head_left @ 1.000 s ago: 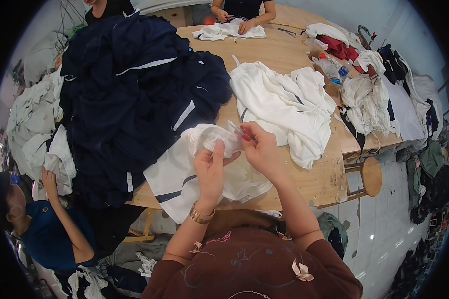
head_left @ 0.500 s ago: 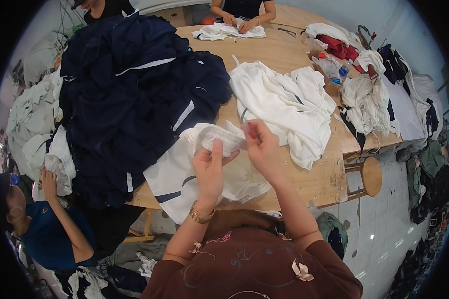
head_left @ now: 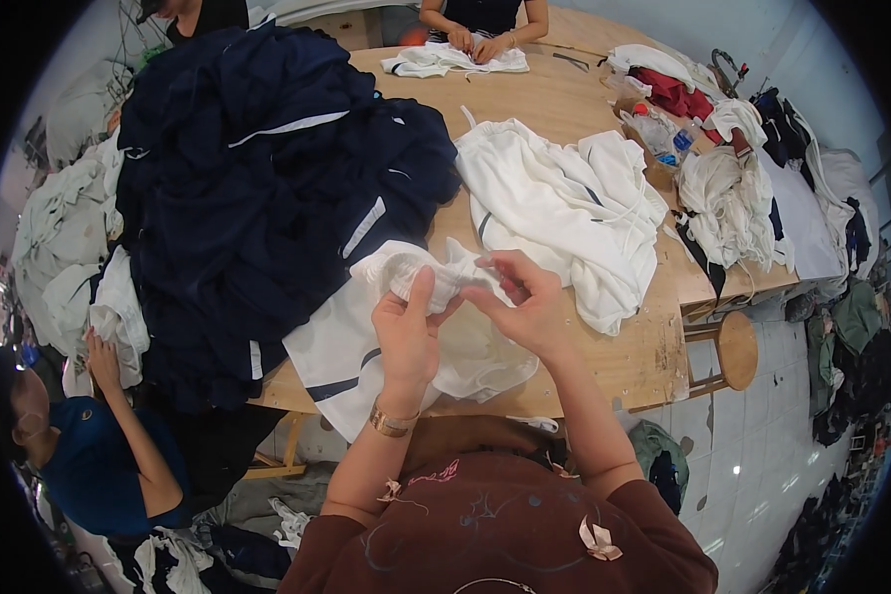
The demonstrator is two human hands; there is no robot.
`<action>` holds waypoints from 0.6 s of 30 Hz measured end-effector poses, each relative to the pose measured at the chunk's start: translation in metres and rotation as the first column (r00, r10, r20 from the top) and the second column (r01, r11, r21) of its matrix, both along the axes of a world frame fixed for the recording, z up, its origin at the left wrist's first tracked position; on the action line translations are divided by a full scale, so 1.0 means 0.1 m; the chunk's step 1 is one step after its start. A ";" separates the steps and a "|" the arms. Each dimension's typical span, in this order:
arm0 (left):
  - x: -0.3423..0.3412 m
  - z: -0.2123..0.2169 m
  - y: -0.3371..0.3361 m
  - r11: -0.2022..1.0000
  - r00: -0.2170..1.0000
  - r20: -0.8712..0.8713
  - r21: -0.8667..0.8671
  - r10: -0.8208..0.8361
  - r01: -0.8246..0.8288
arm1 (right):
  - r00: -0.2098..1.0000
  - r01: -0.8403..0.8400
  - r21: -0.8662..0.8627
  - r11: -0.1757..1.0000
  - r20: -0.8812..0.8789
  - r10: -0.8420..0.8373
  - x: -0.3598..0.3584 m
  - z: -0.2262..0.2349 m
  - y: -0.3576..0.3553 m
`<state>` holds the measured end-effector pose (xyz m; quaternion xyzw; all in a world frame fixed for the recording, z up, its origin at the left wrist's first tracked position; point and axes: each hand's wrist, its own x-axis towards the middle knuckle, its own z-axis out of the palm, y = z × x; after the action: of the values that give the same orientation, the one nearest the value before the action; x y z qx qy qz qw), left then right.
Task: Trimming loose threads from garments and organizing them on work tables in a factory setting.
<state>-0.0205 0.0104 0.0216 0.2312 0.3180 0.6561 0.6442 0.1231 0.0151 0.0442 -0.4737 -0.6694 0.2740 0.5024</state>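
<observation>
A white garment (head_left: 348, 361) with dark stripes lies over the table's near edge, and its gathered elastic waistband (head_left: 403, 269) is lifted in front of me. My left hand (head_left: 406, 332) is closed on this waistband, thumb on top. At the right end of the raised band, my right hand (head_left: 527, 309) pinches the white fabric between bent fingers. Whether a small tool or thread is also in those fingers cannot be made out. Just beyond my right hand lies a second white garment (head_left: 554, 198) with dark piping and a drawstring.
A big heap of navy garments (head_left: 267, 188) covers the table's left. Across the wooden table (head_left: 426, 94), a person's hands (head_left: 480, 47) handle white cloth. Another person (head_left: 99, 450) works at the left. Cloth, bottles and bags crowd the right; a round stool (head_left: 739, 351) stands below.
My right hand has turned and come against the fabric at the band's right end; before, it was pinched and held slightly higher. My left hand has shifted slightly left with the band.
</observation>
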 end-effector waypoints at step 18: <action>0.05 -0.02 0.00 0.992 0.988 -0.105 0.064 0.112 -0.106 | 0.997 0.020 0.252 0.968 0.069 -0.038 0.06 -0.13 -0.19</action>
<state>-0.0157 0.0104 0.0197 0.2674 0.3455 0.6858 0.5820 0.1290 -0.0042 0.0308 -0.4258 -0.7097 0.1623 0.5374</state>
